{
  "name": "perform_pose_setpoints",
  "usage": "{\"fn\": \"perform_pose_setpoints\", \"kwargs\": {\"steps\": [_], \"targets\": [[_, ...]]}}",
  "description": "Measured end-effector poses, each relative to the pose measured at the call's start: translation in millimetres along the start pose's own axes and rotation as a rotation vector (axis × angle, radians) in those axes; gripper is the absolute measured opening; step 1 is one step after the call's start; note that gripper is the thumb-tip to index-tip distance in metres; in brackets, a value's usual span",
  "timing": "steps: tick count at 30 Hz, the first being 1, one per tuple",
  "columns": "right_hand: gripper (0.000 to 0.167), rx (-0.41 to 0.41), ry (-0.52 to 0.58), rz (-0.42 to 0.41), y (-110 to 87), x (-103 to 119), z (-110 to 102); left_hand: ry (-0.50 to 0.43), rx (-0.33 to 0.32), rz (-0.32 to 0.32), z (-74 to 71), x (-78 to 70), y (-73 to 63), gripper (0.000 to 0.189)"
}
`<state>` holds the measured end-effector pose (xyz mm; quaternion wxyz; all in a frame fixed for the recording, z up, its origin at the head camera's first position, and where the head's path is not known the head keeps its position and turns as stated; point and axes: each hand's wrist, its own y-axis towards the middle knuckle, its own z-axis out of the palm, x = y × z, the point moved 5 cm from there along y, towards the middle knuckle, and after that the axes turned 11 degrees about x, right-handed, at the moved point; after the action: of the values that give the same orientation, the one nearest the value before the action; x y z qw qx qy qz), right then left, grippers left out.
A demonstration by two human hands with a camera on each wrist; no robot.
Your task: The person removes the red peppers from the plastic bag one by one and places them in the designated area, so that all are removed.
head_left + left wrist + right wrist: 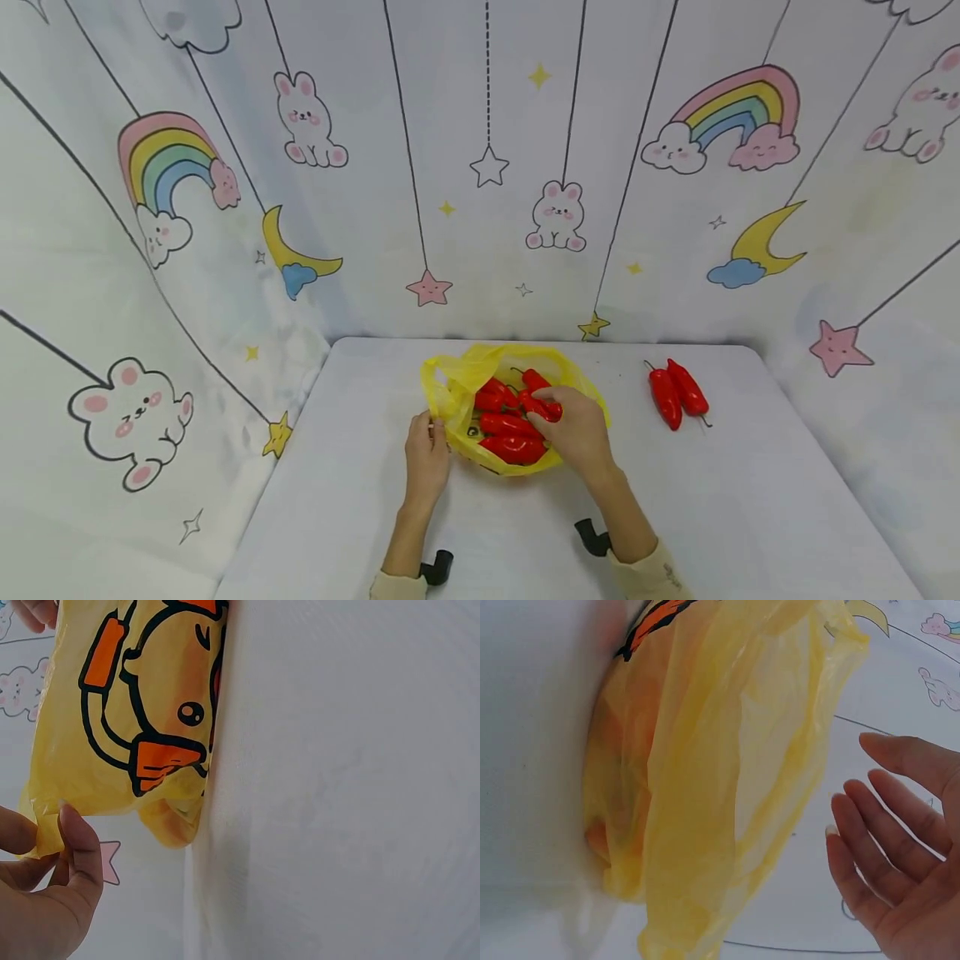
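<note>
A yellow plastic bag (461, 371) with a cartoon print (169, 682) lies on the table, its mouth facing me. Several glossy red peppers (513, 450) show inside it. My left hand (429, 462) pinches the left edge of the bag's mouth between thumb and fingers, plainly seen in the left wrist view. Over the right side of the opening is my right hand (581, 433), close to the peppers. The right wrist view shows that hand (911, 862) with fingers spread and slightly bent, nothing between them. Part of the peppers is hidden behind it in the head view.
Two more red peppers (665, 398) lie side by side on the white table (712, 500), right of the bag. Behind the table's back edge hangs a white cloth (360, 250) printed with rabbits, stars and rainbows.
</note>
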<state>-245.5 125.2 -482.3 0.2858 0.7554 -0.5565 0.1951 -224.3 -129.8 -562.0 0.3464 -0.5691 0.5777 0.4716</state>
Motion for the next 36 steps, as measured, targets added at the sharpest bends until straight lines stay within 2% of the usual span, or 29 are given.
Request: {"fn": "perform_pose_setpoints", "kwargs": {"steps": [7, 11, 20, 27, 36], "targets": [[0.038, 0.182, -0.073, 0.047, 2.4, 1.2, 26.9, 0.014, -0.008, 0.007, -0.3, 2.4, 0.1, 0.028], [0.038, 0.251, -0.102, 0.034, 2.7, -0.5, 39.7, 0.016, -0.008, 0.016, 0.8, 4.1, 0.1, 0.027], [0.037, 0.314, -0.131, 0.059, 4.1, -9.2, 49.9, 0.016, -0.01, 0.008, 0.5, 5.2, -0.2, 0.027], [0.035, 0.349, -0.137, 0.043, 3.0, -17.3, 57.5, 0.012, -0.014, 0.008, -0.5, 5.4, -0.6, 0.027], [0.035, 0.347, -0.161, 0.024, 2.5, -21.4, 62.6, 0.009, -0.024, 0.014, -1.2, 4.7, -0.8, 0.026]]}}
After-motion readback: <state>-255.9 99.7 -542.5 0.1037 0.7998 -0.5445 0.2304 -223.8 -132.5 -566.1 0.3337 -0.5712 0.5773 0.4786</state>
